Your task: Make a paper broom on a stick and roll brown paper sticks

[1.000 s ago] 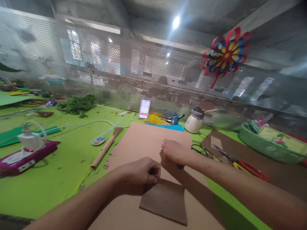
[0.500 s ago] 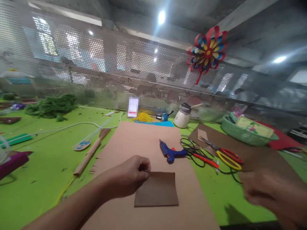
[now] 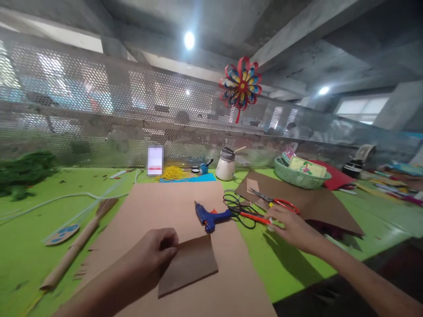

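My left hand (image 3: 155, 251) is closed in a pinch at the upper left corner of a small dark brown cardboard piece (image 3: 191, 264), which lies tilted on a large tan paper sheet (image 3: 172, 202). My right hand (image 3: 286, 224) reaches over the yellow-and-red-handled scissors (image 3: 280, 204), covering most of the yellow loop. Its fingers are slightly apart, beside the end of an orange-handled tool (image 3: 253, 216); no firm hold shows. A blue glue gun (image 3: 209, 218) rests on the tan sheet, its black cord coiled to the right.
Behind stand a cream jar (image 3: 225, 169) and yellow strands (image 3: 173, 172). A green basket (image 3: 302, 178) sits at the back right by a dark brown sheet (image 3: 330, 204). A rolled paper tube (image 3: 72, 255) lies left. A perforated metal panel (image 3: 185, 110) borders the green table.
My right hand has come inward from the far right to the scissors. The brown cardboard has turned slightly under my left hand. The view has swung to the right.
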A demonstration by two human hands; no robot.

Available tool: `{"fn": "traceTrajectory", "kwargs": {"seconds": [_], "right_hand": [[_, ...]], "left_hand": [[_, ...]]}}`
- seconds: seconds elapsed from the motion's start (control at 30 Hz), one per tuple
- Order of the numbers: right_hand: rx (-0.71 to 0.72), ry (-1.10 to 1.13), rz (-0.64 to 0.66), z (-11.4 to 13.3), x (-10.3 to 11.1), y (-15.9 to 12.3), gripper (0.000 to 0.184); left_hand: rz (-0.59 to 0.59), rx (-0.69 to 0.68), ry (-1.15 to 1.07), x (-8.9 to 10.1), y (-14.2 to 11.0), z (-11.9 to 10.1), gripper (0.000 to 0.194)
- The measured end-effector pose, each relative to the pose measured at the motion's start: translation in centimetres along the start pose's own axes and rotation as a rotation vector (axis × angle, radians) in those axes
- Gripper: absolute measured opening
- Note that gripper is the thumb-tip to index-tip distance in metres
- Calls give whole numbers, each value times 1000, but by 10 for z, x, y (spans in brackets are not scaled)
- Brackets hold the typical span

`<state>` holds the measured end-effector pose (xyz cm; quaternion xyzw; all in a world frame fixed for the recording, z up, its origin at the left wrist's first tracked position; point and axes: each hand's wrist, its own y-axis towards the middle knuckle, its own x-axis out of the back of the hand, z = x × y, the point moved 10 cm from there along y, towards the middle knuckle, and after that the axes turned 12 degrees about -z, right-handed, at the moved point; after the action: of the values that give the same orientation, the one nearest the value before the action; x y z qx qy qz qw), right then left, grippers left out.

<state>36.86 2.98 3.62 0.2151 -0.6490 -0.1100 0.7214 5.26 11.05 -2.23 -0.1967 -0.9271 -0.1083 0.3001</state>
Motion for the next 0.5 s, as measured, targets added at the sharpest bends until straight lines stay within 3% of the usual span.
{"fn": "traceTrajectory", "kwargs": {"seconds": [0.07,0.13,0.27,0.4,0.5], "right_hand": [[29,10,-31,4,-25,28,20],[53,21,-72,7,-48,44,24],[134,46,-198,1,-80,43,17],[85,81,-344,-53,-85,23,12],[-52,162,-304,-102,-69,6,16]], "left_hand": [[-18,22,45,4,-5,-7,2],[-118,56,106,15,-11,-13,3],[-163,143,214,23,-23,-16,8],[-113,175,213,23,-24,-10,11],[-72,206,98,17,-18,2,9]]}}
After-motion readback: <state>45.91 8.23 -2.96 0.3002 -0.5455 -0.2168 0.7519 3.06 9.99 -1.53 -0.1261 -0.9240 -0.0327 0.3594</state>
